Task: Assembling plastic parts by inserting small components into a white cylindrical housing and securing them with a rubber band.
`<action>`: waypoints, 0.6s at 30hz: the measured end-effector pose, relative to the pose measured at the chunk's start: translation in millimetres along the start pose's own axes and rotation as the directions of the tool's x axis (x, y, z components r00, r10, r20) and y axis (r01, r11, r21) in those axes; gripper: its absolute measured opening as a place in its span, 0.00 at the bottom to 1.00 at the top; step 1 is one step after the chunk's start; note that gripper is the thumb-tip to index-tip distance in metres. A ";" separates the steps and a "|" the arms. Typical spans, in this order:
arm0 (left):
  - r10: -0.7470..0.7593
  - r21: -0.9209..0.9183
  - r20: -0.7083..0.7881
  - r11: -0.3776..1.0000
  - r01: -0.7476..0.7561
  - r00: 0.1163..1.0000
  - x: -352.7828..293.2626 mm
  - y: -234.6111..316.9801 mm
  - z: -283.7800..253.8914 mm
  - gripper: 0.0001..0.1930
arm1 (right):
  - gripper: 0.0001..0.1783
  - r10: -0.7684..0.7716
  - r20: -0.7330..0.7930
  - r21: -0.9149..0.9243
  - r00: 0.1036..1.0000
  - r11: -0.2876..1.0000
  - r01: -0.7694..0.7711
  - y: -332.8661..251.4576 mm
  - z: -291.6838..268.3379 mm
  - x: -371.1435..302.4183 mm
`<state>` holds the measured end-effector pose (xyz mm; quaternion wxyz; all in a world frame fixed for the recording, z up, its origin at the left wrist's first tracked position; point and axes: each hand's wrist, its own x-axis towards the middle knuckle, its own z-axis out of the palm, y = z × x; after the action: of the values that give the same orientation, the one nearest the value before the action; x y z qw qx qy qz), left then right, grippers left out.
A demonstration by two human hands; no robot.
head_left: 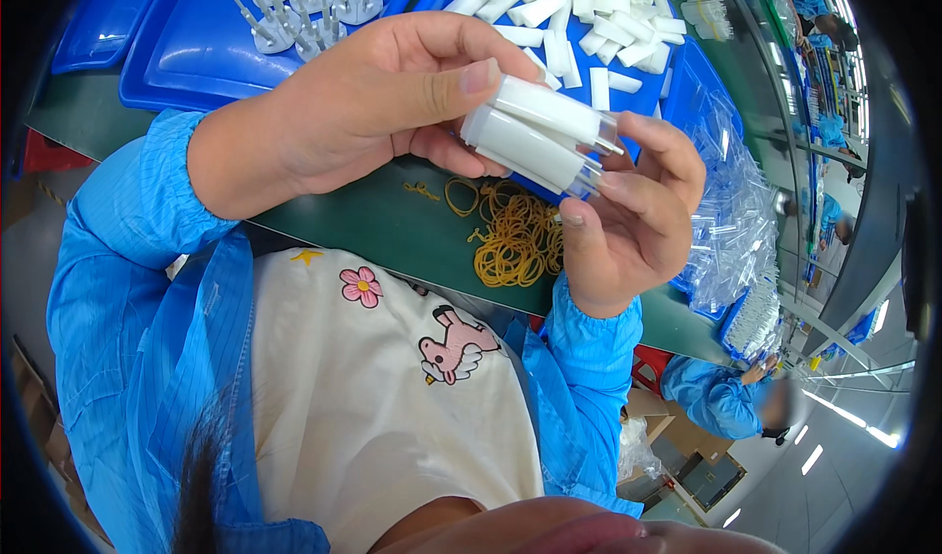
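My left hand point(383, 98) is closed round one end of a pair of clear plastic tubes point(540, 132) lying side by side, each with a white cylinder inside. My right hand point(638, 206) has its bent fingers and thumb on the other end, where thin pins stick out past the white cores. The tubes tilt down to the right, held above the table. Just below them a heap of yellow-brown rubber bands point(520, 240) lies on the green tabletop point(363, 225). Part of the tubes' left end is hidden by my left fingers.
Behind my hands, a blue tray holds many white foam-like cylinders point(599, 9). Grey-white pronged parts point(314, 4) stand in another blue tray point(186, 63) at far left. Clear plastic tubes point(731, 201) pile up on the right. A co-worker in a blue sleeve point(711, 397) sits farther right.
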<state>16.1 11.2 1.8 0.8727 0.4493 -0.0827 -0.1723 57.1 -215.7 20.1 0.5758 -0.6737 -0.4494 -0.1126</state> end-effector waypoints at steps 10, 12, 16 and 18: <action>-0.004 -0.010 0.024 1.000 0.004 1.000 0.2 -1.8 0.1 0.21 | 0.16 -0.100 0.016 -0.139 0.995 0.985 0.101 0.7 1.3 1.3; -0.011 -0.023 0.039 1.000 0.012 0.999 -0.4 -2.0 -0.8 0.21 | 0.14 -0.089 -0.005 -0.134 0.996 0.987 0.087 0.3 3.0 1.5; -0.036 -0.028 0.054 0.999 0.038 0.998 -1.0 -1.1 -1.0 0.21 | 0.13 -0.108 0.011 -0.146 0.994 0.983 0.108 1.8 3.0 2.9; -0.038 -0.032 0.065 0.999 0.040 0.997 -0.2 -1.7 -2.3 0.21 | 0.13 -0.149 0.021 -0.185 0.989 0.971 0.150 2.8 2.6 4.7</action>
<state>16.2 12.1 -1.0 0.8735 0.4303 -0.0991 -0.2050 60.9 -211.1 20.5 0.4985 -0.6891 -0.4886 -0.1948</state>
